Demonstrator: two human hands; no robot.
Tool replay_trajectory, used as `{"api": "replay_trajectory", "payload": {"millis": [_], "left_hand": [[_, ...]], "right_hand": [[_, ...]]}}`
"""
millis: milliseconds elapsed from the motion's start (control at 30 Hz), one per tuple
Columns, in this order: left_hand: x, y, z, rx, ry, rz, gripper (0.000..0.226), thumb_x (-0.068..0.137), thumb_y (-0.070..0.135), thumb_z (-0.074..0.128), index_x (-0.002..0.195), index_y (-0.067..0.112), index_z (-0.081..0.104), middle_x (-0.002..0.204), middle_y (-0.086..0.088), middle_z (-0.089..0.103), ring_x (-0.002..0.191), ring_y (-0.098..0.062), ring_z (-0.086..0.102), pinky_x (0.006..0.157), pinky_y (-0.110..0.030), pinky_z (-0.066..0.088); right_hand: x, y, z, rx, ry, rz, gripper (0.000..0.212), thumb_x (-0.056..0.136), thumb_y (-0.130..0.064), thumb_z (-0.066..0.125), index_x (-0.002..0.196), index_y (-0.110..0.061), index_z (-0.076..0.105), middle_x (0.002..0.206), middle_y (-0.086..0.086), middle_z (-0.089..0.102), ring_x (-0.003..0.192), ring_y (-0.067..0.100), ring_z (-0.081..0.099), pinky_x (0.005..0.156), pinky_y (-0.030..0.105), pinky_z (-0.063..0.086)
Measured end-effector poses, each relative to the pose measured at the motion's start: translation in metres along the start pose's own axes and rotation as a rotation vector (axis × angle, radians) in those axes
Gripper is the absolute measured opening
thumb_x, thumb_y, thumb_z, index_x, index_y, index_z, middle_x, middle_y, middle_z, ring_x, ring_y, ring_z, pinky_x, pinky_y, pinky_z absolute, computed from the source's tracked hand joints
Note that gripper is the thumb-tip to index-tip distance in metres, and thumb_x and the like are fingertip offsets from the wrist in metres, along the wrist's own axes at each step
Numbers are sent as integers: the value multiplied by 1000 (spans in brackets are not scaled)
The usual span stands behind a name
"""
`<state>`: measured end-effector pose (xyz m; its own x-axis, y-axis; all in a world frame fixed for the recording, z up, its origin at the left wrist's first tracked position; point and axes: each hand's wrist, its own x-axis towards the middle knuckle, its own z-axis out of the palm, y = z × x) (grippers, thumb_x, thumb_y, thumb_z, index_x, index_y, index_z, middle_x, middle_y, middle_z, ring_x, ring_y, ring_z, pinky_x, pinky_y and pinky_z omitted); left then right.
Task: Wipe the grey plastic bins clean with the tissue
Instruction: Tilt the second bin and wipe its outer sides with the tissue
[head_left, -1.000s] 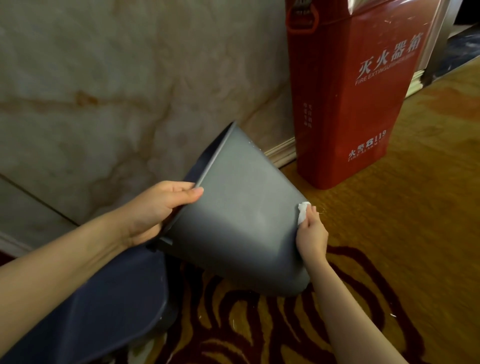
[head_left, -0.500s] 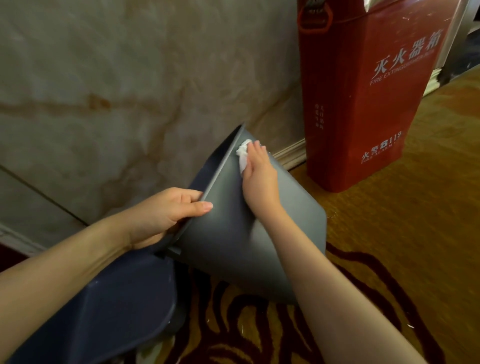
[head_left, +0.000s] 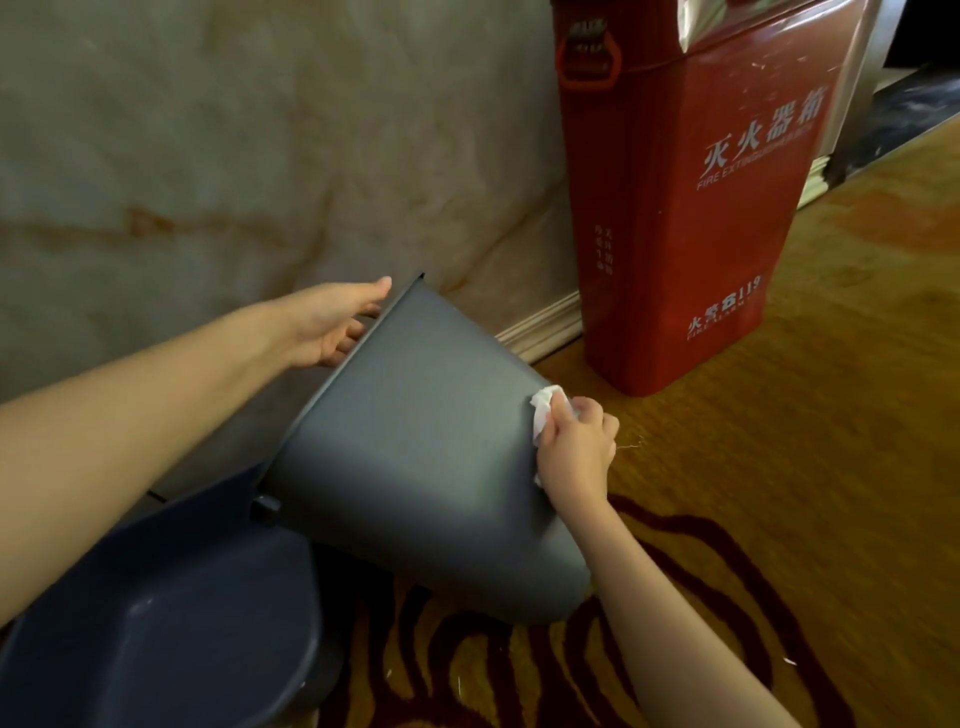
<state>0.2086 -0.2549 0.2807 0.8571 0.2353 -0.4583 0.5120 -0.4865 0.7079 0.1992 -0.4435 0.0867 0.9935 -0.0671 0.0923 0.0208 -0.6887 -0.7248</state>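
The grey bin (head_left: 415, 457) lay tilted on the carpet (head_left: 779, 467), beside the red box (head_left: 675, 208). The left hand (head_left: 332, 322) was spread at its rim; the right hand (head_left: 576, 447) pinched the tissue (head_left: 543, 415) against its side.

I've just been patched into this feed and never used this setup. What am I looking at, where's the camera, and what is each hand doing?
There is no machine here: a person works bare-handed, and the one camera sits on their head, looking down. The left hand steadies the rim of a tilted grey bin that rests on patterned carpet. The right hand presses a white tissue against the bin's side. A second bin lies at lower left. A red fire extinguisher box stands by the wall.
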Motion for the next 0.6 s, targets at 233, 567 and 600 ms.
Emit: {"api": "replay_trajectory", "payload": {"millis": [233, 567, 600], "left_hand": [[37, 15, 32, 288, 270, 139, 40, 94, 23, 40, 117, -8, 53, 116, -20, 58, 102, -33, 58, 82, -36, 49], [-17, 2, 44, 94, 152, 481, 24, 94, 24, 42, 90, 16, 64, 94, -10, 69, 84, -24, 65, 84, -36, 50], [-24, -3, 44, 104, 143, 529, 22, 94, 25, 42, 97, 19, 63, 100, -10, 69, 92, -24, 66, 88, -37, 51]], "right_hand": [[-19, 17, -12, 289, -41, -71, 36, 91, -13, 43, 127, -11, 47, 137, 12, 38, 122, 24, 37, 97, 27, 38], [-67, 45, -23, 282, 167, -266, 55, 81, 3, 61, 133, -9, 44, 131, 15, 45, 118, 8, 37, 96, 5, 30], [-69, 37, -23, 333, 266, -201, 52, 80, 3, 62, 129, -7, 48, 125, 15, 49, 113, 2, 37, 90, -2, 30]]}}
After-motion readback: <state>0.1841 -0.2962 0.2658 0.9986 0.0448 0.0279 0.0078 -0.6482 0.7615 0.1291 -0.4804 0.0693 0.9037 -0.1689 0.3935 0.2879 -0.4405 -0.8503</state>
